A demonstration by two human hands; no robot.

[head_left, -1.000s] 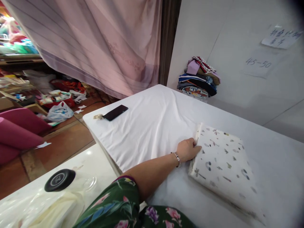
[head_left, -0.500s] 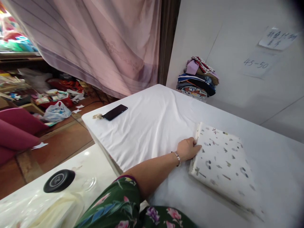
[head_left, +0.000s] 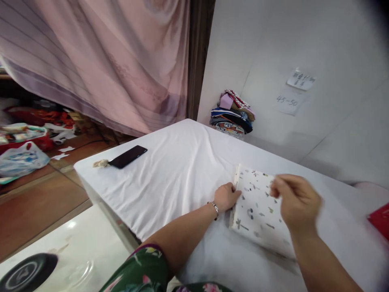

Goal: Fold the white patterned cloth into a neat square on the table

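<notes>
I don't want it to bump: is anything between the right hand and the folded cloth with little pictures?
Nothing visible: in this view the right hand overlaps the folded printed cloth, and the left hand is aside, at its left edge.

My white-covered table [head_left: 170, 170]
On it before me lie a black phone [head_left: 129, 157] near a corner and a folded printed cloth [head_left: 255, 207].

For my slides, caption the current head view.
Left hand holds the edge of a folded patterned cloth on a white table; curled right hand hovers nearby.
</notes>
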